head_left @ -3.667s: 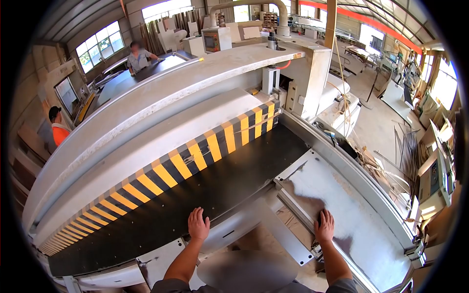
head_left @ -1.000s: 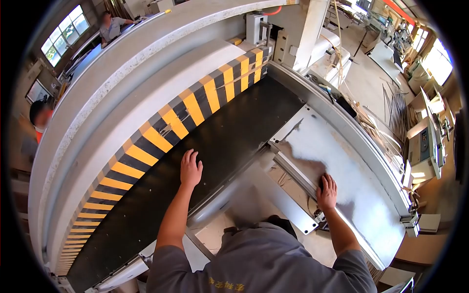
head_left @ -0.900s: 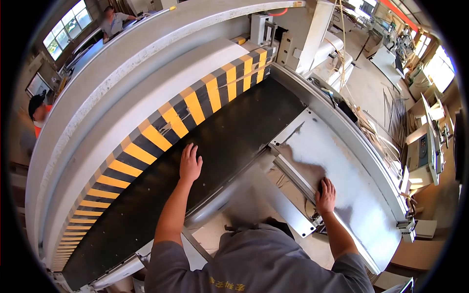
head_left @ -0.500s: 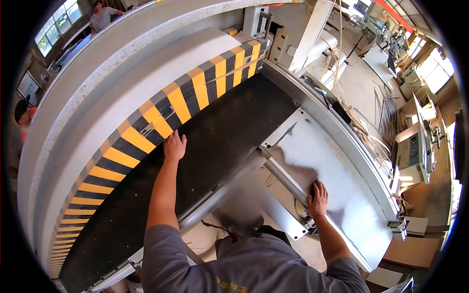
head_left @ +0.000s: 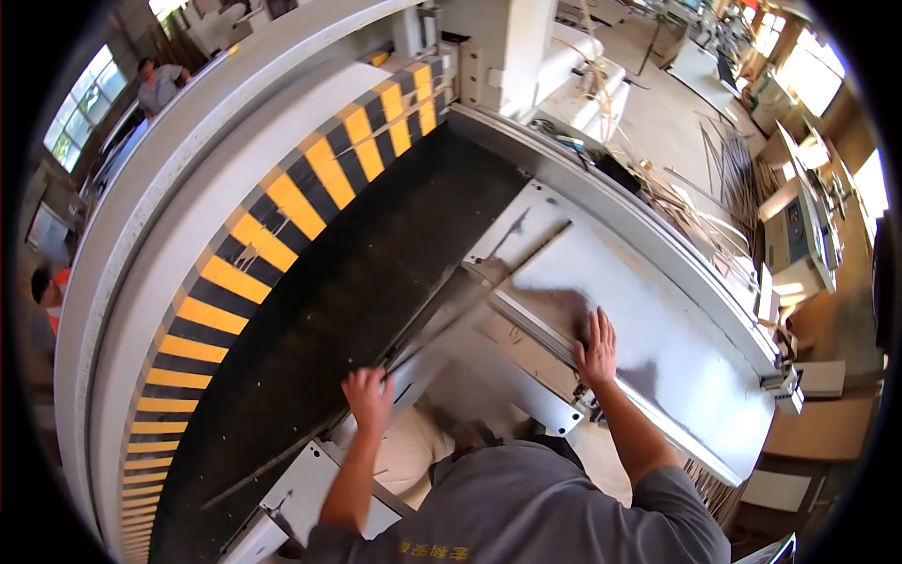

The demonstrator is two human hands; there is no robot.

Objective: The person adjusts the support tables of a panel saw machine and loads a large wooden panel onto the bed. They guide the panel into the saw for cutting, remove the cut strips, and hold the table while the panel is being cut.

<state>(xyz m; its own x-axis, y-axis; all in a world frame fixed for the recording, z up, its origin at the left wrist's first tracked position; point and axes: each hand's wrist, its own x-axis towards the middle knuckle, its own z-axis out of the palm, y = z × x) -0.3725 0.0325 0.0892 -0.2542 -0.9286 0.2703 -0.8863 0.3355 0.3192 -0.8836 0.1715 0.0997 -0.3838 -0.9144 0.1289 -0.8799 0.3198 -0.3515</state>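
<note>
My left hand (head_left: 368, 399) is at the near edge of the black machine bed (head_left: 376, 263), its fingers curled over a long thin strip (head_left: 540, 244). The strip runs slantwise from the black bed at lower left to the shiny metal side table (head_left: 658, 301) at right. My right hand (head_left: 598, 350) lies on the side table near its inner edge, fingers stretched out, holding nothing. Beyond the bed stands a curved-looking guard with yellow and black stripes (head_left: 315, 183).
A grey beam (head_left: 188, 103) spans the machine above the striped guard. Offcuts and cables (head_left: 658, 197) lie along the right side. A control box (head_left: 799, 226) stands farther right. Two other people, one in a grey shirt (head_left: 162, 86), are at the far left.
My left hand has drawn back from the striped guard to the bed's near edge, where it holds the strip. My right hand stays on the side table. The view has shifted slightly.
</note>
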